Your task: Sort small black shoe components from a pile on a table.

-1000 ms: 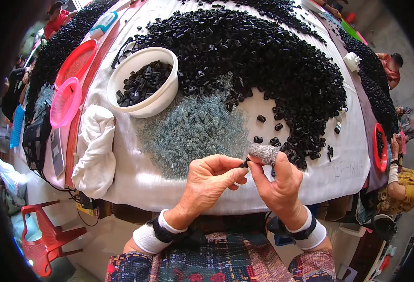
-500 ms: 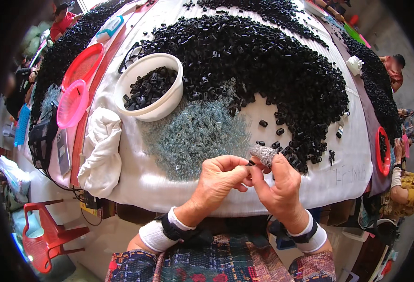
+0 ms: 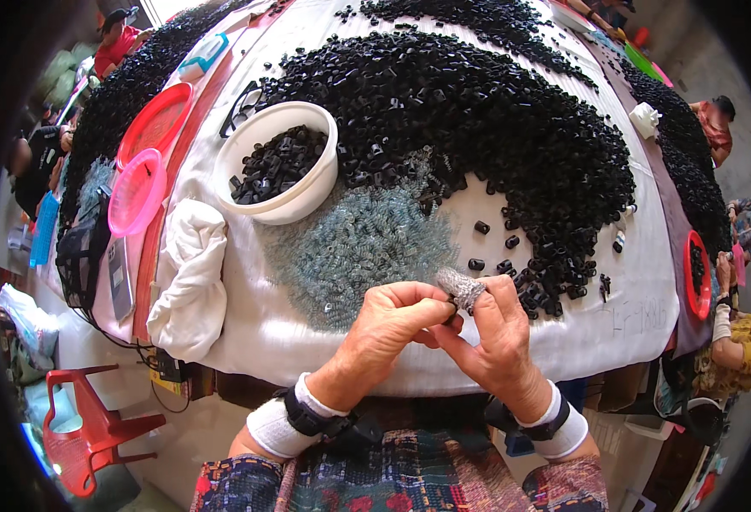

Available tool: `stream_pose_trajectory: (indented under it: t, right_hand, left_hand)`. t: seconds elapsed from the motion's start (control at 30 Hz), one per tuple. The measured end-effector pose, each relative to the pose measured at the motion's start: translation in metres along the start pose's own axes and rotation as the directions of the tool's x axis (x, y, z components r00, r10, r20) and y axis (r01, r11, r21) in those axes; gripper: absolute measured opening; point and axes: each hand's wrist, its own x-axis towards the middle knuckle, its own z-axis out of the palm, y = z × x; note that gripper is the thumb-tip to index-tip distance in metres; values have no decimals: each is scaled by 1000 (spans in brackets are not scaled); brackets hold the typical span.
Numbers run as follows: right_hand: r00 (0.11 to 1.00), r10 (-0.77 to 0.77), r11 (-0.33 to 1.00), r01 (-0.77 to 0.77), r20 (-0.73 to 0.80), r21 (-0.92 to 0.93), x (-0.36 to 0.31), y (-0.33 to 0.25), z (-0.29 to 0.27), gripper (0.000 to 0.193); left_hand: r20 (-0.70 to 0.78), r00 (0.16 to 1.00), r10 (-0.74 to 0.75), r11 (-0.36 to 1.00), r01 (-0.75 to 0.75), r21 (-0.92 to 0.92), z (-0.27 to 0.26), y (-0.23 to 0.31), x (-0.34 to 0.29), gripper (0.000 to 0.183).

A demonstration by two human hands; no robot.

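My left hand (image 3: 386,331) and my right hand (image 3: 502,341) meet over the near edge of the cloth-covered table. Both are closed, fingertips pinching a small black plastic piece (image 3: 451,300) between them; its far part is hidden by the fingers. A grey fabric finger cover (image 3: 461,288) sits on a finger of my right hand. Just beyond my left hand spreads a heap of small metal springs (image 3: 354,247). Behind and to the right lies a wide pile of black plastic pieces (image 3: 512,128), with several loose ones near my right hand.
A white bowl (image 3: 311,194) of black pieces stands left of the springs. Further left are a bunched white cloth (image 3: 189,282), a pink basket (image 3: 138,192), a red basket (image 3: 171,107) and a phone (image 3: 119,277). A red chair (image 3: 94,427) stands lower left. Other people sit around.
My right hand has turned and shifted slightly left, its covered finger now tilting toward my left hand. Both hands stay together at the small black piece.
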Motion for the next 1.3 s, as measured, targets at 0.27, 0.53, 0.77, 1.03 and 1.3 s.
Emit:
stream_pose_trajectory:
  t: [0.27, 0.53, 0.77, 1.03, 1.3]
  right_hand:
    - [998, 43, 998, -45, 38, 43, -5, 2, -1, 41]
    - [994, 108, 994, -108, 1, 22, -10, 2, 2, 41]
    - [1000, 16, 1000, -17, -20, -24, -6, 8, 2, 39]
    - [995, 97, 994, -95, -30, 53, -12, 9, 1, 37]
    - [994, 103, 992, -106, 38, 66, -8, 7, -10, 33]
  left_hand:
    - [-6, 999, -45, 984, 45, 173, 1, 6, 1, 13]
    - [1, 999, -53, 987, 52, 154, 1, 5, 5, 12]
    - [-19, 999, -50, 985, 52, 167, 0, 3, 5, 13]
    - [4, 999, -50, 962, 47, 271, 3, 11, 4, 15]
    - [50, 997, -61, 975, 49, 215, 0, 5, 4, 20]
